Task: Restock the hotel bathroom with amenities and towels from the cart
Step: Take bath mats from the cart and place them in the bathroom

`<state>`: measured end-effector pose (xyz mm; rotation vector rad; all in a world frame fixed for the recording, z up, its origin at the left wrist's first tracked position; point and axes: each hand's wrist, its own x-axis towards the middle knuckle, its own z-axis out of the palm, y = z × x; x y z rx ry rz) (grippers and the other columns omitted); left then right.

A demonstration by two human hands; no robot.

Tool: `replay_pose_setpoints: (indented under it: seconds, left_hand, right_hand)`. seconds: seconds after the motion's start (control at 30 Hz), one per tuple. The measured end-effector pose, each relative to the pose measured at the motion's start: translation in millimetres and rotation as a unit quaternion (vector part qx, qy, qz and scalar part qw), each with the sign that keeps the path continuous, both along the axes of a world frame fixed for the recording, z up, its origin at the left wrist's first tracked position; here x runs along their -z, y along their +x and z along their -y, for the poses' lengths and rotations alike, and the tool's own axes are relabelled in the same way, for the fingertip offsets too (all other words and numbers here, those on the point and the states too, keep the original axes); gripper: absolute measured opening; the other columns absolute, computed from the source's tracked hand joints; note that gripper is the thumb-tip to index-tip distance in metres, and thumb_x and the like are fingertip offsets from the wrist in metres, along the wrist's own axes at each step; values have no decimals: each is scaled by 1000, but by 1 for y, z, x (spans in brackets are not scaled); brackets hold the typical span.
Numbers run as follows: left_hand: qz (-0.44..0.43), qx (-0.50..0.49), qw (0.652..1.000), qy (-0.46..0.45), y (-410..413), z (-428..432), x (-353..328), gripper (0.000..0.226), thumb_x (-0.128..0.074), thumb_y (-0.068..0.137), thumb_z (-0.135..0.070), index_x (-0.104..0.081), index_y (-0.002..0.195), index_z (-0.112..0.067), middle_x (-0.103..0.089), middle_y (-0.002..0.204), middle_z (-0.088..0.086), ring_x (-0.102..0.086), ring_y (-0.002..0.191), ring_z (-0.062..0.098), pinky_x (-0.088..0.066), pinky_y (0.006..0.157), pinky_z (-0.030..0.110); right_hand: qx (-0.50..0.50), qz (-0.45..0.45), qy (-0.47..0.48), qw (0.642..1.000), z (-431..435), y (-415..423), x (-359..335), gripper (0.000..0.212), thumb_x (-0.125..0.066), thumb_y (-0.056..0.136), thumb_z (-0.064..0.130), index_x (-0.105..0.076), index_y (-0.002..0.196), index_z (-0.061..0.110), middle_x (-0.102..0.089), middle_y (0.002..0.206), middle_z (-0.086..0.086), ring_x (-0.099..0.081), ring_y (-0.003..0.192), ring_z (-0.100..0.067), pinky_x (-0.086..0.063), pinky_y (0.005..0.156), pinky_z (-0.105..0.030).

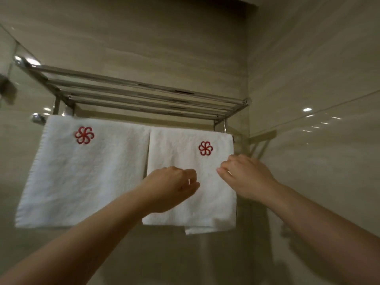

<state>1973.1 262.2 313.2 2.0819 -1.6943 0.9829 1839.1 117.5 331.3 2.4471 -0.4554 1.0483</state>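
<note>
Beige tiled walls (144, 38) met in a corner to the right, and a chrome towel rack (144, 93) was fixed to the back wall, its top shelf of parallel bars bare. Two white towels hung side by side from the rail beneath that shelf, their inner edges touching or very nearly so.

The left towel (82, 177) was the wider of the two and hung flat, clear of both hands. The right towel (174, 149) was folded over the rail, and its back layer showed a little below the front one at the lower right corner.

Both forearms reached up to the right towel. The left hand (170, 188) lay against the towel's middle with its fingers curled in toward the thumb; blur hid whether it pinched the cloth. The right hand (246, 175) sat near the towel's right edge, with loosely extended fingers pointing left and their tips on the front face, holding nothing.

Each towel bore a red embroidered flower emblem near its top: one (84, 135) on the left towel, the other (205, 148) just above the right hand.
</note>
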Motion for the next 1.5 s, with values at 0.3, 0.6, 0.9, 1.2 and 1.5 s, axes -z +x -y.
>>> replay_pose_setpoints:
  seconds: [0.3,0.6,0.9,1.2,1.5]
  left_hand:
    - [-102,81,981,143,-70,-47,57,33,-39,94,-48,-60,103,-25,-65,97,-2,-60,85,14,-51,81,35]
    - [-138,220,950,175,-173,-79,105,30,-43,93,-47,-59,106,-25,-63,95,-9,-60,90,12,-50,82,33]
    - [-67,399,875,268,-351,-87,152,34,-41,93,-46,-55,113,-23,-60,112,-7,-62,92,12,-51,81,33]
    - [-20,557,765,323,-594,-147,196,29,-42,94,-45,-54,112,-25,-64,106,-6,-61,91,11,-50,77,31]
    - [-10,663,657,360,-803,-234,240,28,-40,95,-43,-52,114,-25,-62,108,-7,-60,94,13,-48,76,29]
  right_hand:
    - [100,-114,85,985,-82,-110,49,37,-35,97,43,-57,81,17,-60,86,0,-54,78,-21,-39,64,-32]
    - [203,-218,185,936,-144,-244,99,33,-35,95,49,-59,109,30,-61,107,7,-57,90,-15,-44,73,-32]
    - [294,-185,265,899,-234,-431,169,31,-33,95,49,-55,113,36,-63,97,11,-59,87,-12,-49,75,-33]
    - [450,-150,331,816,-371,-657,215,30,-37,94,45,-54,114,30,-60,100,6,-56,93,-18,-43,79,-31]
    - [514,25,475,714,-528,-847,254,30,-41,93,48,-54,118,37,-57,97,18,-58,86,-3,-50,83,-28]
